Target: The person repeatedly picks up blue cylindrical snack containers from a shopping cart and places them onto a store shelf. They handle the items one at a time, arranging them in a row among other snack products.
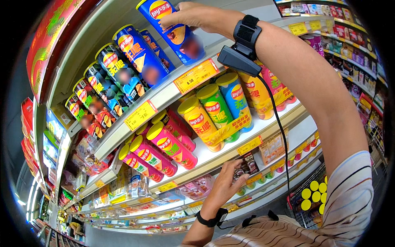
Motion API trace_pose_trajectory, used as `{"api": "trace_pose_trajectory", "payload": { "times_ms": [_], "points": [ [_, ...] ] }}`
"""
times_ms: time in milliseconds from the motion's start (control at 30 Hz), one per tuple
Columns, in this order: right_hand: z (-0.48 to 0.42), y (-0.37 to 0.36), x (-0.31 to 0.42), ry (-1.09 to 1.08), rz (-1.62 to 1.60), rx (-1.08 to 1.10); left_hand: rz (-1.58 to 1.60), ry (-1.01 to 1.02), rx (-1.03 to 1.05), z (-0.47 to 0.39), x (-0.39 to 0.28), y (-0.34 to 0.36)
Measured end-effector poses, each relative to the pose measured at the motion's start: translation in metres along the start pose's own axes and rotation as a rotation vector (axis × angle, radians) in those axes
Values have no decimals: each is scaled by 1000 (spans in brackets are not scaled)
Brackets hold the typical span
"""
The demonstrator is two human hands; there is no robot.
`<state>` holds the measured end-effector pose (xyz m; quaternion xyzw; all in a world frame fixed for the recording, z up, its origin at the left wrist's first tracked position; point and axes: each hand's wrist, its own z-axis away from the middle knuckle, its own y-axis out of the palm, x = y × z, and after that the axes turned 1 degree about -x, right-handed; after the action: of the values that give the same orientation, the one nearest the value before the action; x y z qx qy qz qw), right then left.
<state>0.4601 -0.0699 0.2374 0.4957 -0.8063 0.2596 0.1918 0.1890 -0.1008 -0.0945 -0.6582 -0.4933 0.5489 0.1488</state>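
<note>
My right hand [185, 17] grips the upper part of a blue Lay's chip canister [172, 31], thumb and fingers around its side. The canister tilts in my view, its base at the front edge of the upper shelf [166, 83]. To its left stands another blue canister [139, 52], with a further blue one [155, 51] partly hidden behind. My left hand [226, 182] hovers lower, fingers apart and nothing seen in it. It is nearest to some dark packets [249, 163] under the middle shelf's edge; whether it touches them I cannot tell.
Black canisters [120, 74] continue the upper row leftward. Pink canisters [172, 146] and a banded group with a green canister [214, 108] fill the shelf below. A wire cart [304, 216] holding several yellow-lidded canisters [306, 194] stands at lower right. A cable [279, 123] hangs from my right wrist device.
</note>
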Motion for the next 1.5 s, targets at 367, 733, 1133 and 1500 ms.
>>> {"api": "trace_pose_trajectory", "payload": {
  "times_ms": [367, 733, 1133, 1500],
  "points": [
    [-34, 8, 4, -189, 282, -109, -2, 18, 28, -2, 3, 7],
    [28, -41, 50, -423, 200, -255, -30, -13, 29, 10, 25, 9],
    [90, -35, 112, -88, 472, -257, 22, -91, 91, 6, 34, 14],
    [30, 3, 18, -282, 738, -185, 62, -46, 101, 6, 40, 24]
  ]
}}
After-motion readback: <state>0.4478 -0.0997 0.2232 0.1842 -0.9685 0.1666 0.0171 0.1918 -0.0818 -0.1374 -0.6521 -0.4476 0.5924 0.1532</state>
